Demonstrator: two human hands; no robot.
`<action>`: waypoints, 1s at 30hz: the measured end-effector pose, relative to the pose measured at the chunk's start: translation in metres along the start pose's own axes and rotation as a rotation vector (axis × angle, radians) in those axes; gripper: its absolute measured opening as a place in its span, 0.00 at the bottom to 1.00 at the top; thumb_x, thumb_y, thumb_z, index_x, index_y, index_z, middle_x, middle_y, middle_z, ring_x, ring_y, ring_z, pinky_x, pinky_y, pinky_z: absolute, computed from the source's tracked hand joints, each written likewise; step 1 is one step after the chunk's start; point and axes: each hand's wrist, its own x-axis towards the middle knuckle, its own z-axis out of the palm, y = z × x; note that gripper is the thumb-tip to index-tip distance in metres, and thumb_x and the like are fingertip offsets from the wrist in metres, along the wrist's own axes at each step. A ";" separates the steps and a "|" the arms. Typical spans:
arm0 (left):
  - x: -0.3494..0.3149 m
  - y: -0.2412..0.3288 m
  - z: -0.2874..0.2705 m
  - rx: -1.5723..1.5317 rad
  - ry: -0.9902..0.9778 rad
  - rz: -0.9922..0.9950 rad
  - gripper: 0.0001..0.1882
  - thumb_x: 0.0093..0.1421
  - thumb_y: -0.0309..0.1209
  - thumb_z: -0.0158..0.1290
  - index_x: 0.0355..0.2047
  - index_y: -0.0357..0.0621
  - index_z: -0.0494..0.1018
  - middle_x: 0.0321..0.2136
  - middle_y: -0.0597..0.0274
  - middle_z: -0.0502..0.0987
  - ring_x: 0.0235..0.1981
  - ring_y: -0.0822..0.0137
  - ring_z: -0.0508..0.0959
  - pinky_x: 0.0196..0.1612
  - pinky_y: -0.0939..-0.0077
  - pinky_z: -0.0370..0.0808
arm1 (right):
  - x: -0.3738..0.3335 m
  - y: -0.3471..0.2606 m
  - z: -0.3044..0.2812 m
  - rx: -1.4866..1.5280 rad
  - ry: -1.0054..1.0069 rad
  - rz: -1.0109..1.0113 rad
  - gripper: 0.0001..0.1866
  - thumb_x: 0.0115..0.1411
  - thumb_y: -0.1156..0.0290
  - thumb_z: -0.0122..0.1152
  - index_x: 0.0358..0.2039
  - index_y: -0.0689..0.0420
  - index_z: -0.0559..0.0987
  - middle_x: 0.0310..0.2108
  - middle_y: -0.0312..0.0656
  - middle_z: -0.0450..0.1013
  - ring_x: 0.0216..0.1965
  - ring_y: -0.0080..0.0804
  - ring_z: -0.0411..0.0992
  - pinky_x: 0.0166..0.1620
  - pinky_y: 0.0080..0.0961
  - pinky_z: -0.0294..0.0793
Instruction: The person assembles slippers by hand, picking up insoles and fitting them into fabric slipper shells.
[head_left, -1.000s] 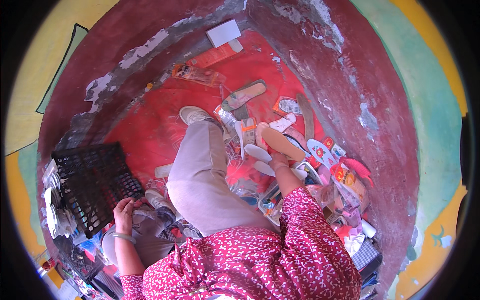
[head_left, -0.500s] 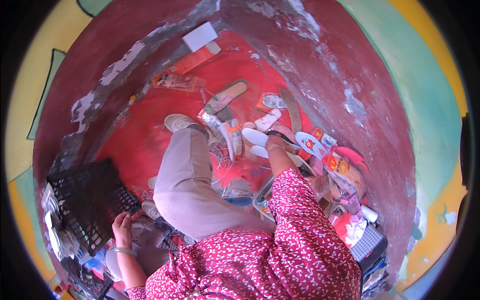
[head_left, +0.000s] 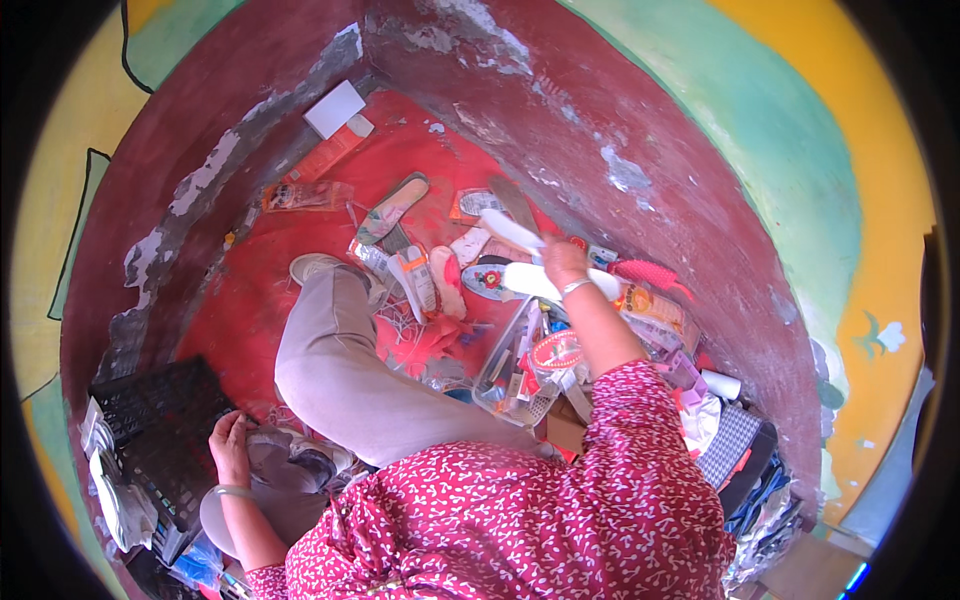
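Note:
My right hand (head_left: 566,262) is closed on a pair of white insoles (head_left: 535,281), raised over the floor at the middle right; one sticks out to the upper left, the other lies across below it. Beneath them is a pale insole with a red flower (head_left: 488,282), next to a pink insole (head_left: 447,281) and a packaged white pair (head_left: 412,283). Off to the left, my left hand (head_left: 231,448) rests near my bent knee, beside the black plastic crate (head_left: 165,400). Its fingers are curled together; whatever they hold, if anything, I cannot make out.
A clear plastic bin (head_left: 510,375) of small goods stands below my right forearm. Several insoles, such as a greenish pair (head_left: 392,208), lie on the red floor mat (head_left: 255,310). A white box (head_left: 334,109) sits in the far corner between peeling walls. Bags and packages crowd the right wall.
My right hand has lifted the white insoles off the pile and moved them up and to the right, uncovering the flowered insole and the bin. My left hand stays by the crate. The view has shifted.

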 end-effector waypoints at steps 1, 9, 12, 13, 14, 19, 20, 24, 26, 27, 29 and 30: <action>-0.001 -0.001 0.001 0.000 0.005 -0.001 0.10 0.61 0.27 0.51 0.38 0.32 0.73 0.25 0.63 0.76 0.28 0.74 0.74 0.35 0.83 0.71 | -0.009 0.009 -0.027 -0.006 -0.132 0.102 0.16 0.57 0.67 0.52 0.47 0.51 0.72 0.35 0.52 0.74 0.37 0.51 0.74 0.39 0.44 0.71; -0.002 -0.008 0.000 -0.019 -0.034 0.052 0.10 0.60 0.28 0.51 0.38 0.32 0.73 0.25 0.61 0.76 0.27 0.73 0.75 0.35 0.81 0.71 | -0.122 0.154 -0.098 -0.229 -0.178 0.489 0.19 0.56 0.70 0.50 0.50 0.51 0.72 0.42 0.52 0.73 0.47 0.47 0.71 0.50 0.39 0.69; -0.002 -0.009 0.001 -0.023 -0.031 0.068 0.10 0.60 0.28 0.51 0.38 0.32 0.73 0.25 0.61 0.77 0.27 0.73 0.75 0.35 0.81 0.71 | -0.155 0.223 -0.088 -0.221 -0.120 0.625 0.19 0.56 0.71 0.49 0.49 0.52 0.74 0.44 0.51 0.73 0.49 0.45 0.70 0.51 0.38 0.69; 0.000 -0.009 0.001 -0.032 -0.036 0.067 0.10 0.60 0.28 0.51 0.38 0.32 0.73 0.25 0.61 0.77 0.27 0.72 0.76 0.35 0.81 0.71 | -0.161 0.257 -0.066 -0.278 -0.105 0.680 0.18 0.56 0.71 0.48 0.49 0.52 0.74 0.45 0.51 0.72 0.50 0.45 0.70 0.51 0.38 0.69; -0.001 -0.014 0.001 -0.012 -0.027 0.061 0.10 0.60 0.28 0.51 0.38 0.32 0.72 0.25 0.61 0.77 0.27 0.72 0.76 0.35 0.81 0.71 | -0.157 0.274 -0.054 -0.340 -0.085 0.719 0.18 0.56 0.72 0.48 0.49 0.53 0.74 0.46 0.50 0.72 0.50 0.45 0.70 0.51 0.38 0.69; 0.002 -0.033 -0.014 0.072 0.008 0.028 0.10 0.60 0.28 0.51 0.38 0.32 0.73 0.25 0.60 0.77 0.27 0.72 0.76 0.35 0.81 0.71 | -0.108 0.226 -0.045 -0.182 -0.181 0.784 0.20 0.58 0.70 0.46 0.51 0.53 0.72 0.49 0.50 0.70 0.51 0.45 0.69 0.53 0.38 0.68; 0.002 -0.037 -0.019 0.087 0.019 0.006 0.10 0.60 0.28 0.51 0.38 0.32 0.73 0.26 0.60 0.77 0.27 0.72 0.76 0.34 0.81 0.71 | -0.098 0.221 -0.044 -0.170 -0.201 0.743 0.20 0.58 0.69 0.46 0.52 0.53 0.71 0.50 0.51 0.70 0.51 0.45 0.69 0.53 0.38 0.68; -0.003 -0.035 -0.021 0.108 0.063 -0.084 0.10 0.60 0.28 0.51 0.38 0.32 0.73 0.25 0.60 0.77 0.26 0.71 0.76 0.34 0.80 0.72 | -0.055 0.214 -0.028 -0.078 -0.280 0.785 0.32 0.58 0.68 0.49 0.63 0.48 0.55 0.51 0.53 0.68 0.52 0.46 0.68 0.53 0.38 0.68; -0.005 -0.045 -0.034 0.080 0.092 -0.091 0.10 0.60 0.27 0.51 0.38 0.32 0.73 0.26 0.59 0.77 0.26 0.70 0.77 0.34 0.80 0.73 | -0.040 0.207 -0.027 -0.096 -0.374 0.767 0.38 0.57 0.67 0.53 0.65 0.45 0.48 0.53 0.54 0.66 0.54 0.44 0.67 0.54 0.36 0.67; -0.005 -0.052 -0.041 0.051 0.124 -0.101 0.10 0.60 0.28 0.52 0.38 0.32 0.73 0.26 0.58 0.77 0.26 0.69 0.77 0.33 0.79 0.73 | -0.035 0.208 -0.023 -0.102 -0.382 0.752 0.39 0.56 0.67 0.54 0.65 0.45 0.48 0.53 0.53 0.66 0.54 0.43 0.67 0.55 0.36 0.67; -0.016 -0.053 -0.045 -0.007 0.164 -0.145 0.10 0.59 0.28 0.52 0.38 0.33 0.73 0.26 0.58 0.77 0.26 0.69 0.77 0.33 0.78 0.74 | -0.019 0.199 -0.026 -0.138 -0.497 0.734 0.38 0.59 0.64 0.51 0.66 0.45 0.44 0.58 0.51 0.61 0.56 0.40 0.65 0.57 0.34 0.65; -0.019 -0.052 -0.045 -0.034 0.178 -0.163 0.10 0.59 0.28 0.52 0.38 0.33 0.73 0.26 0.58 0.77 0.26 0.69 0.77 0.33 0.78 0.74 | -0.013 0.207 -0.018 -0.141 -0.489 0.687 0.36 0.59 0.64 0.49 0.65 0.45 0.46 0.56 0.52 0.63 0.55 0.41 0.66 0.56 0.34 0.65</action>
